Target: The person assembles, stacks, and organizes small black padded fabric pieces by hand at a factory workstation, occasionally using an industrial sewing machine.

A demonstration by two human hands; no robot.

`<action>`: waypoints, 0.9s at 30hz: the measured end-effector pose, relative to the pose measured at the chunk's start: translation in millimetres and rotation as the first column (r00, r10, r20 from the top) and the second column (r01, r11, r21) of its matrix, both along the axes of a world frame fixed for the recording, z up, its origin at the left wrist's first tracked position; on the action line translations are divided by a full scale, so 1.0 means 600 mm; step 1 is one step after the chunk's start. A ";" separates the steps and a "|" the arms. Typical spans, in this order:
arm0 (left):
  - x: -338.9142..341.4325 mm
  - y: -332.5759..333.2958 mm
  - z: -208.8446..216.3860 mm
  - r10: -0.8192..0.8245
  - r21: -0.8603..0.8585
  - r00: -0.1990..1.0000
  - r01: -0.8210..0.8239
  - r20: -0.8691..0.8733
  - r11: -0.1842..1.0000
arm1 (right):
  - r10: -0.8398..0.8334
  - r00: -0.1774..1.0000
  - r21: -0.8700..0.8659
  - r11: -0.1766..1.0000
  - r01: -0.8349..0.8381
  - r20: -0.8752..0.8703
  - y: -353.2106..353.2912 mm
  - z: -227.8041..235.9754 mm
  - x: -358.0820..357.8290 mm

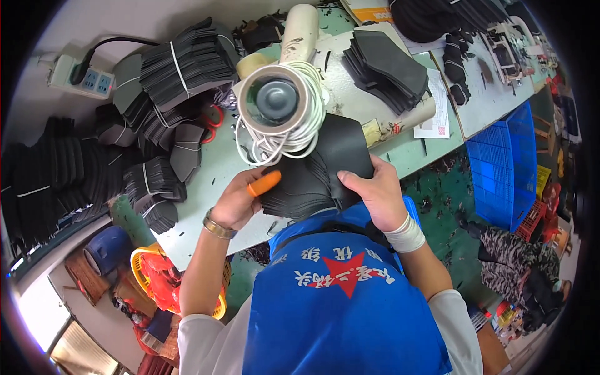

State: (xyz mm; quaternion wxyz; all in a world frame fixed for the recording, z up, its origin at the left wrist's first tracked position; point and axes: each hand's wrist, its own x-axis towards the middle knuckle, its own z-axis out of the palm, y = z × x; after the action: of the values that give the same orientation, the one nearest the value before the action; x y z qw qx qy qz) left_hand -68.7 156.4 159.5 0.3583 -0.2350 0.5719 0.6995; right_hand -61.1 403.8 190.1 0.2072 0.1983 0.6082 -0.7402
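Black sheets (pixel 299 192) fan out near the coiled white cable (pixel 316 103) | worker's left hand (pixel 237 199): orange cap (pixel 264 184) on the thumb, pinching the left edge | right hand (pixel 382 195): thumb on top, gripping the right side | other fingers mostly hidden from me

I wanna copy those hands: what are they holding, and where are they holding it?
A stack of flat black pieces. The left hand holds its left edge; the right hand holds its right edge.
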 end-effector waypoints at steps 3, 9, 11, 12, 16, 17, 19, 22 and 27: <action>-0.012 -0.003 -0.002 -0.148 -0.020 0.980 0.152 0.132 0.988 | -0.035 0.999 -0.011 0.999 0.035 0.004 0.001 0.008 -0.003; 0.001 0.005 0.014 0.055 0.079 0.998 -0.057 0.016 0.995 | 0.030 0.999 0.012 0.999 -0.030 0.036 0.004 0.007 -0.004; -0.017 0.004 0.034 -0.092 0.142 0.992 0.079 0.083 0.987 | 0.031 0.999 0.005 0.999 -0.031 0.042 0.004 0.002 -0.004; -0.019 0.009 0.026 -0.122 0.123 0.991 0.115 0.055 0.986 | 0.009 1.000 0.020 1.000 -0.010 0.030 0.007 0.008 -0.003; 0.015 -0.012 -0.007 -0.072 0.093 0.997 0.073 -0.017 0.993 | -0.008 0.999 0.012 1.000 0.008 0.040 0.007 0.020 -0.006; 0.018 -0.018 -0.008 -0.062 0.113 0.996 0.070 -0.068 0.991 | -0.018 0.999 -0.013 1.000 0.019 0.044 0.007 0.018 -0.005; -0.004 -0.007 0.022 -0.079 0.108 0.996 0.073 0.047 0.991 | -0.027 0.999 -0.009 1.000 0.028 0.041 0.004 0.008 -0.004; -0.020 0.023 0.041 -0.077 0.057 0.995 0.073 0.070 0.996 | -0.030 0.999 0.009 1.000 0.030 0.026 0.008 0.011 -0.002; -0.002 0.012 0.026 0.027 0.043 0.999 -0.029 0.041 0.999 | 0.001 1.000 0.027 1.000 -0.001 -0.016 0.001 0.014 -0.007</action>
State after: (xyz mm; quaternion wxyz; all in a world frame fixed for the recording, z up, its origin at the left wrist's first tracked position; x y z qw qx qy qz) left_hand -69.7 163.8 175.1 0.3652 -0.2493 0.5458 0.7118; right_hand -65.5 404.7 198.2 0.1999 0.1948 0.6198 -0.7334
